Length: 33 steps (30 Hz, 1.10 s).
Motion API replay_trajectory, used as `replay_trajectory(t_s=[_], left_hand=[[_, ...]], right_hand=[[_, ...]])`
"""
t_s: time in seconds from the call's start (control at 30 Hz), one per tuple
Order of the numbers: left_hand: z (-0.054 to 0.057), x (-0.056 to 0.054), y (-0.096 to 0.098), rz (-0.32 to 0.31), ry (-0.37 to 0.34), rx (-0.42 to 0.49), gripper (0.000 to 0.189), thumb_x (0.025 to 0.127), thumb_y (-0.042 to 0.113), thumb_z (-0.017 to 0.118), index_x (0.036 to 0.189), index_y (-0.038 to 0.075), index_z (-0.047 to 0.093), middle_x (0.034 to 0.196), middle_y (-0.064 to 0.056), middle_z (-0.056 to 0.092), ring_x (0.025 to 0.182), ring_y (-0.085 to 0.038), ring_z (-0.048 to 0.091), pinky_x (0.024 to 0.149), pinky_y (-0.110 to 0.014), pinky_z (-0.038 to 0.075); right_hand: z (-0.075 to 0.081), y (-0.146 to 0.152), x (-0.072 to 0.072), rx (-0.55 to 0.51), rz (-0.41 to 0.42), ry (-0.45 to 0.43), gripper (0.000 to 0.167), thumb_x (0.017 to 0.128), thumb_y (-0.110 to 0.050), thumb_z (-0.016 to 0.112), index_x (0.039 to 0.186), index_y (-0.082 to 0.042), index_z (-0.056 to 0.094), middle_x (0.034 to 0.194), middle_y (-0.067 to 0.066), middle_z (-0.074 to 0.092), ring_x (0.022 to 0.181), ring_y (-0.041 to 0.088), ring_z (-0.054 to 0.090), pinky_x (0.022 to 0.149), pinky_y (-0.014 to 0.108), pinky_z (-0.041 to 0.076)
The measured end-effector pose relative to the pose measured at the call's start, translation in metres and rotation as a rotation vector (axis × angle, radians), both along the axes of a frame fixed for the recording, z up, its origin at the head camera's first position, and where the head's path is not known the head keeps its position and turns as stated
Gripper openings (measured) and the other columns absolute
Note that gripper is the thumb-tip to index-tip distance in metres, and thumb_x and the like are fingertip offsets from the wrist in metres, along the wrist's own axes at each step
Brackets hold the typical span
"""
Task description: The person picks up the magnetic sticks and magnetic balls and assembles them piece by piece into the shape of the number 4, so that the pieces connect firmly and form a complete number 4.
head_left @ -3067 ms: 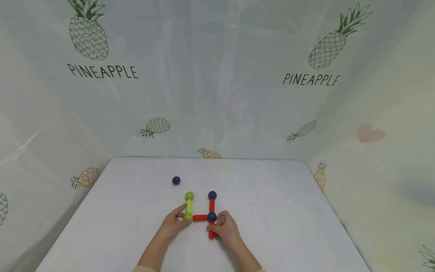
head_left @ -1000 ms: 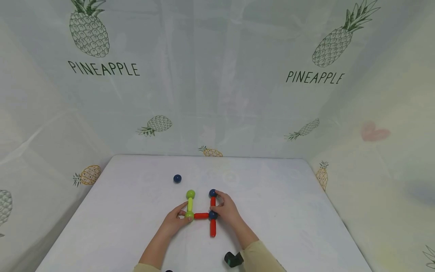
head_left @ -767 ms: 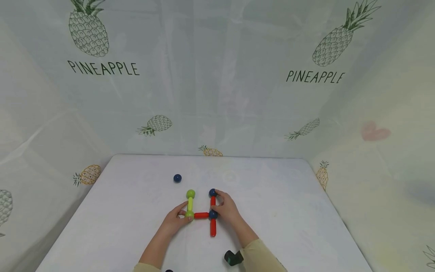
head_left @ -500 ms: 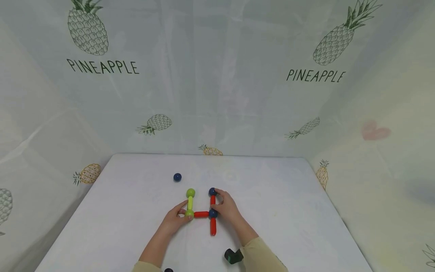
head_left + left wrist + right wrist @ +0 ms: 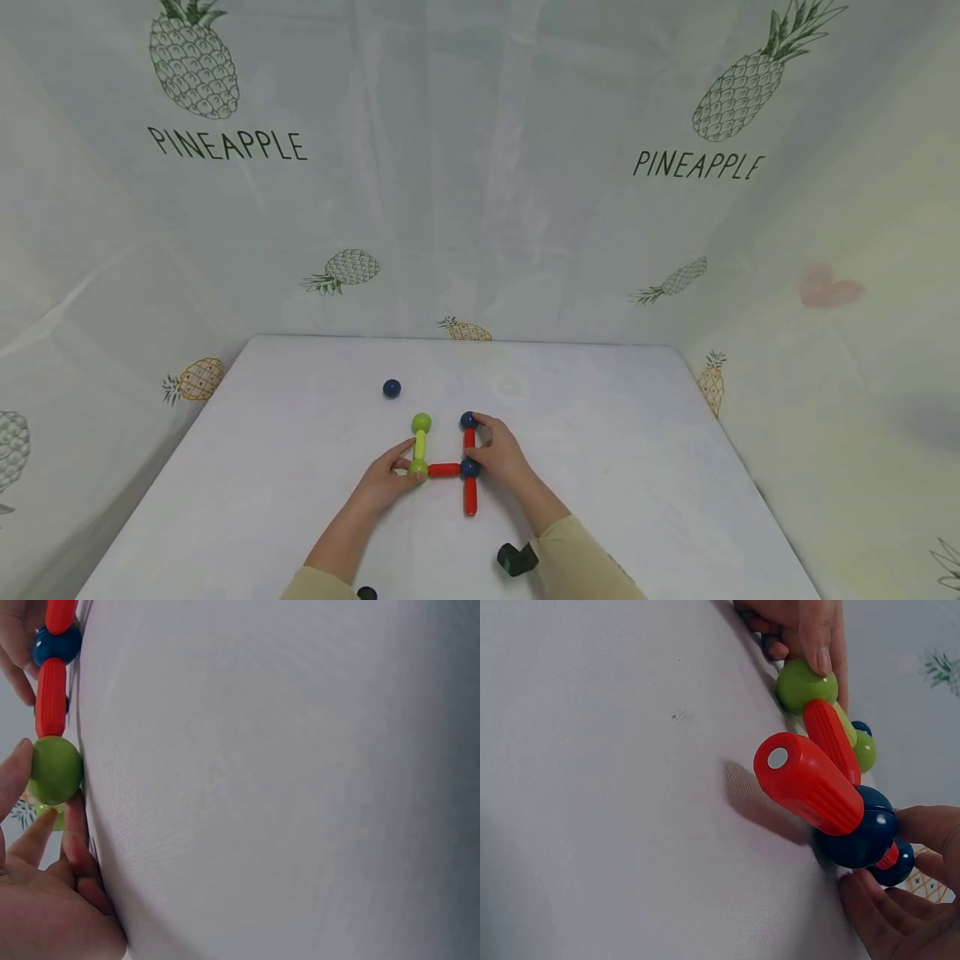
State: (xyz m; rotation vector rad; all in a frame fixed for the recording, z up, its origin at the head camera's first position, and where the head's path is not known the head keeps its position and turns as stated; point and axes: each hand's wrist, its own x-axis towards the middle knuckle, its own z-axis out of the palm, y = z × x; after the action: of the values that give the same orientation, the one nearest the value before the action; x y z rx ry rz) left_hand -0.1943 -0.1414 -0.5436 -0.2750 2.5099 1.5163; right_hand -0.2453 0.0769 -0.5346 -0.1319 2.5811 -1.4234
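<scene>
A figure of magnetic rods and balls lies on the white table [image 5: 600,467]. My left hand [image 5: 386,483] pinches the near green ball [image 5: 56,770], from which a light green rod [image 5: 420,444] runs to a far green ball [image 5: 422,422]. A red rod [image 5: 444,470] joins the held ball to the near blue ball [image 5: 855,840]. From that blue ball, one red rod [image 5: 469,439] reaches the far blue ball [image 5: 468,420] and another red rod [image 5: 810,784] points towards me. My right hand [image 5: 501,454] holds the far red rod, its index finger at the far blue ball.
A loose blue ball [image 5: 392,388] lies farther back, left of the figure. A black, angled piece [image 5: 517,560] shows beside the right sleeve [image 5: 585,558]. Another dark round thing [image 5: 367,593] peeks in by the left sleeve [image 5: 321,586]. Pineapple-printed cloth [image 5: 480,208] encloses the table.
Since the oldest frame, my right hand has left the near red rod for the far one, and the black piece by its sleeve has come into view. My left hand keeps its pinch.
</scene>
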Motion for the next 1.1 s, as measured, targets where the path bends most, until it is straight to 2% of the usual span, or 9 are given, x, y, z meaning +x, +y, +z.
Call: replay_trajectory(t_s=[0.2,0.33,0.43,0.67,0.87,1.1], left_hand=[[0.004,0.0,-0.002,0.007,-0.035,-0.022,0.071,0.08,0.019,0.081,0.143,0.012,0.049,0.1,-0.004,0.06,0.086,-0.023,0.05,0.07,-0.033,0.042],[0.009,-0.001,-0.007,-0.003,-0.047,-0.045,0.076,0.077,0.024,0.084,0.143,0.012,0.049,0.103,-0.003,0.061,0.095,-0.026,0.054,0.077,-0.039,0.047],[0.013,-0.002,-0.013,-0.014,-0.042,-0.052,0.078,0.075,0.024,0.085,0.143,0.012,0.049,0.105,-0.004,0.062,0.101,-0.03,0.055,0.083,-0.046,0.048],[0.023,-0.009,-0.029,-0.032,-0.004,-0.076,0.073,0.077,0.017,0.083,0.142,0.011,0.049,0.111,-0.009,0.063,0.101,-0.03,0.057,0.085,-0.049,0.047],[0.029,-0.013,-0.038,-0.013,0.026,-0.055,0.07,0.08,0.015,0.081,0.141,0.009,0.049,0.114,-0.013,0.063,0.102,-0.032,0.058,0.087,-0.049,0.048],[0.033,-0.019,-0.051,0.029,0.035,-0.043,0.067,0.082,0.014,0.079,0.141,0.007,0.049,0.116,-0.016,0.061,0.103,-0.032,0.058,0.086,-0.048,0.047]], right_hand=[[0.004,-0.003,-0.008,0.062,-0.013,0.04,0.057,0.081,-0.013,0.078,0.134,-0.009,0.056,0.124,0.012,0.051,0.094,0.024,0.052,0.073,0.034,0.052],[0.012,-0.005,-0.014,0.093,-0.009,0.09,0.054,0.081,-0.013,0.078,0.131,-0.009,0.058,0.129,0.013,0.051,0.11,0.03,0.053,0.088,0.043,0.049],[0.018,-0.007,-0.02,0.117,-0.002,0.119,0.052,0.082,-0.016,0.078,0.13,-0.012,0.059,0.132,0.012,0.051,0.116,0.031,0.052,0.093,0.045,0.047],[0.032,-0.016,-0.033,0.115,0.065,0.145,0.05,0.084,-0.022,0.077,0.131,-0.016,0.059,0.134,0.008,0.051,0.119,0.029,0.051,0.092,0.043,0.048],[0.038,-0.027,-0.042,0.08,0.117,0.141,0.048,0.084,-0.021,0.077,0.129,-0.017,0.061,0.131,0.006,0.053,0.117,0.03,0.052,0.09,0.042,0.048],[0.038,-0.05,-0.052,0.092,0.162,0.126,0.046,0.085,-0.023,0.077,0.128,-0.02,0.062,0.132,0.003,0.053,0.116,0.026,0.053,0.088,0.037,0.049]])
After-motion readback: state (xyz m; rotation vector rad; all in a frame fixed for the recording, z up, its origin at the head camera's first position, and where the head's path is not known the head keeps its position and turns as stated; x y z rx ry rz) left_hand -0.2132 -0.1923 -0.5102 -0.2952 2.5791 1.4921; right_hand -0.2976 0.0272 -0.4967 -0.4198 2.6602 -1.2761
